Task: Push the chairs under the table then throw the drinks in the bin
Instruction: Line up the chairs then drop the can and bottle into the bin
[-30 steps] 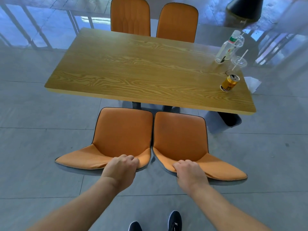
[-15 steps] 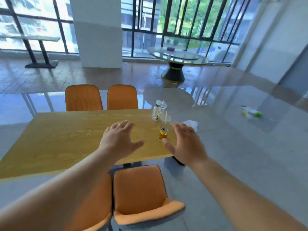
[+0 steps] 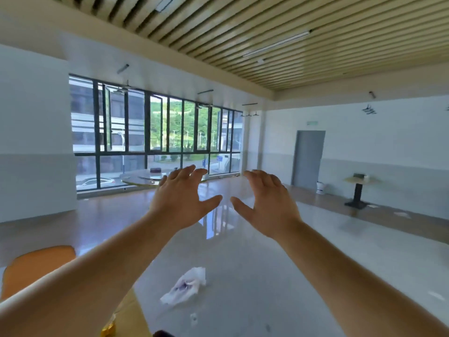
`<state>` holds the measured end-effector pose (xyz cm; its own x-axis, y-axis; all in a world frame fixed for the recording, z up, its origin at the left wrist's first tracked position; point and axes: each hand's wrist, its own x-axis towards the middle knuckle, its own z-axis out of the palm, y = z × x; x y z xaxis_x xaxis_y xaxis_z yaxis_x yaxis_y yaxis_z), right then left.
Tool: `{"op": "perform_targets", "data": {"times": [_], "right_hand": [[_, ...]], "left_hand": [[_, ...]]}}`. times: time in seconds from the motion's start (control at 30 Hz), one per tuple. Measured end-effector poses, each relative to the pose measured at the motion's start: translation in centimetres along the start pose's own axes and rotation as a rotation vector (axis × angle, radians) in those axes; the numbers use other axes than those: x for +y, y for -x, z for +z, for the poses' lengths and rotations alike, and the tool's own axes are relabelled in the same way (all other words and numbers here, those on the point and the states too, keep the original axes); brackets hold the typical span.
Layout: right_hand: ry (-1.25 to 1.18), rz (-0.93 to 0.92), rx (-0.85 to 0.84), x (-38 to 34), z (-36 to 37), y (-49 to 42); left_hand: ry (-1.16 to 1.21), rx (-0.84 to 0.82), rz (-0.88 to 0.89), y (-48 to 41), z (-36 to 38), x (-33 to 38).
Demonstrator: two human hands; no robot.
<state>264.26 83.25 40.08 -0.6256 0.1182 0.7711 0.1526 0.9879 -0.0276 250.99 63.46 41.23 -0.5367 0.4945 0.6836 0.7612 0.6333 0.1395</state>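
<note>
- Orange chair (image 3: 36, 268), far left: only a blurred backrest top shows now. A second ago two chair backs were gripped from above; both are let go. Whether they sit under the table cannot be checked here.
- Left hand (image 3: 181, 199): raised in mid-air, fingers spread apart, thumb out, holding nothing. Half a second ago it hovered above the tabletop the same way.
- View has swung up from table to room: windows, ceiling slats, glossy floor. Judgement: chair step likely finished, drinks step not yet begun.
- Table (image 3: 136, 310): a sliver of wooden corner at the bottom edge, mostly behind the left forearm.
- Gold can (image 3: 109, 330): just a yellow top at the bottom edge, on that corner. Bottle and cup out of view.
- Crumpled tissue (image 3: 185, 285): lying on the floor beyond the table corner.
- Dark shape (image 3: 164, 333) at bottom edge: possibly the bin, too cut off to tell.
- Right hand (image 3: 268, 203): raised beside the left, fingers apart, empty.
</note>
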Motion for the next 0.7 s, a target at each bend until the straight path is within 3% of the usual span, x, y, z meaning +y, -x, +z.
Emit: {"op": "perform_targets", "data": {"times": [0.33,0.7], "right_hand": [[0.167,0.177,-0.074,21.2,0.1,2.3],[0.348,0.304,-0.175,38.1,10.4,-3.1]], "left_hand": [[0.123,-0.116,0.165,-9.5,15.4,16.4],[0.229,-0.197,0.214,-24.1,35.7,19.6]]}}
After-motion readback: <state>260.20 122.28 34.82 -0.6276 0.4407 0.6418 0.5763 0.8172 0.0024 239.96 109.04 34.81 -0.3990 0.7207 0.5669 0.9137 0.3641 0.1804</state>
